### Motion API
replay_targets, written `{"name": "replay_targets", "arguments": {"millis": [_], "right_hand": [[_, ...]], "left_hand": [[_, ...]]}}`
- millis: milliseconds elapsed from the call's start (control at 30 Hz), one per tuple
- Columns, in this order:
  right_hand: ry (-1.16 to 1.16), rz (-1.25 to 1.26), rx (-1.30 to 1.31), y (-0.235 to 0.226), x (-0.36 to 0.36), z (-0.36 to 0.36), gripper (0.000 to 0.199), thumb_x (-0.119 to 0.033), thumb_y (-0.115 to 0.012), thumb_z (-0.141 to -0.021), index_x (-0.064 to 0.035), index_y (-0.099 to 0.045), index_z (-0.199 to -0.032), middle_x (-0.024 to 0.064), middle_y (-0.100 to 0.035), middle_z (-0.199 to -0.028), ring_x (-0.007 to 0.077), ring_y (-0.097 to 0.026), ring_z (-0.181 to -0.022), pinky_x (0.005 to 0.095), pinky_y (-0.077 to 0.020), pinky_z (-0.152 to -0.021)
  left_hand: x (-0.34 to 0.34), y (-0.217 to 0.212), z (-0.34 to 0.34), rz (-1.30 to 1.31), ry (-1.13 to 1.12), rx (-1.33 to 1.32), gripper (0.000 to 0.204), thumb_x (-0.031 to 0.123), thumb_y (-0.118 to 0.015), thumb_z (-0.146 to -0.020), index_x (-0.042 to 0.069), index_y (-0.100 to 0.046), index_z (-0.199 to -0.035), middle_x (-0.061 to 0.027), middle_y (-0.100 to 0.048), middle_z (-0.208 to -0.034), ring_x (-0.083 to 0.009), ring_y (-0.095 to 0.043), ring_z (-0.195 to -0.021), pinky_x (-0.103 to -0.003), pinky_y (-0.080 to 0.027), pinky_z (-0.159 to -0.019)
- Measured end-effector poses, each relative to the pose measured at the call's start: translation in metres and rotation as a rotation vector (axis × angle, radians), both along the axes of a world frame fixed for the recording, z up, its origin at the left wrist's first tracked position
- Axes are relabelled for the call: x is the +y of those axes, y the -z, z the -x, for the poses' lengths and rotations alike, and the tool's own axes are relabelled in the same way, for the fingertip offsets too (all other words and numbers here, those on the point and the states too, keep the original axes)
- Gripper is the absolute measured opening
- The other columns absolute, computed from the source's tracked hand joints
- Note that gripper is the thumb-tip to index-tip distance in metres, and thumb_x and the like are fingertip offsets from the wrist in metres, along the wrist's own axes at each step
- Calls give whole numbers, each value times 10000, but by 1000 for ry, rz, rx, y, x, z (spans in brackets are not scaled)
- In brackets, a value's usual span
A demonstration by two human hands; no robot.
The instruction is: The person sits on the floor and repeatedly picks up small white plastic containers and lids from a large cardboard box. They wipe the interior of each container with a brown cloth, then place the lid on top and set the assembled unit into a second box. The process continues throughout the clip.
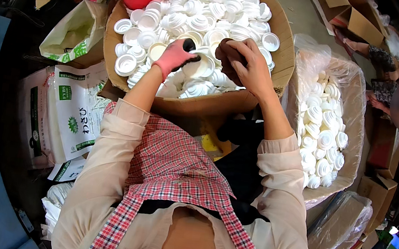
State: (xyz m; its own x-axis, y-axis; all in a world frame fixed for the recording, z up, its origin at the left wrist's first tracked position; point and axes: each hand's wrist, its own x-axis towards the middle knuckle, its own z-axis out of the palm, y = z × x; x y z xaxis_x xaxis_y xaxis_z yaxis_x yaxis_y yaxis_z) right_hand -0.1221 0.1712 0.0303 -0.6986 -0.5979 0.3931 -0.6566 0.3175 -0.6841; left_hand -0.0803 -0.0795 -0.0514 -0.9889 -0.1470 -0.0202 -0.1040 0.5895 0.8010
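The gloved left hand curls by a white lid, grip unclear; the bare right hand pinches a dark brown piece, both over the far box of loose lids

Left hand, right hand, both curled

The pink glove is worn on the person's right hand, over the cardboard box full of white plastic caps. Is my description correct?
Not entirely: the pink glove is on the left hand, not the right hand. The head view shows this. It is indeed over the cardboard box full of white plastic caps.
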Motion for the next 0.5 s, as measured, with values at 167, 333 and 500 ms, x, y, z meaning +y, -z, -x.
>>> {"name": "replay_targets", "arguments": {"millis": [167, 333, 500], "right_hand": [[-19, 0, 122, 11, -28, -13, 412, -40, -647, -733, -149, -608, -1128, 107, -534, -963, 316, -595, -848, 392, -505, -710], [-172, 44, 151, 13, -55, -43, 402, 7, -661, -713, -108, -627, -1097, 108, -552, -1006, 296, -595, -888, 372, -499, -747], [-158, 131, 297, -5, -76, -55, 438, -5, -662, -685, -142, -628, -1100, 111, -541, -977, 316, -588, -866, 390, -507, -725]], "left_hand": [[14, -39, -18, -196, 252, 636, 236, 93, -661, -823, -19, -616, -1026, -102, -646, -1024, -231, -636, -917, -319, -513, -794], [15, -49, -11, -1883, 188, -19, 653, 544, -430, -931, -61, -523, -1160, -219, -602, -1116, -331, -611, -996, -440, -509, -876], [20, -3, -9, -1776, 250, -20, 610, 513, -422, -933, -21, -518, -1211, -195, -583, -1171, -315, -576, -1057, -424, -438, -958]]}}
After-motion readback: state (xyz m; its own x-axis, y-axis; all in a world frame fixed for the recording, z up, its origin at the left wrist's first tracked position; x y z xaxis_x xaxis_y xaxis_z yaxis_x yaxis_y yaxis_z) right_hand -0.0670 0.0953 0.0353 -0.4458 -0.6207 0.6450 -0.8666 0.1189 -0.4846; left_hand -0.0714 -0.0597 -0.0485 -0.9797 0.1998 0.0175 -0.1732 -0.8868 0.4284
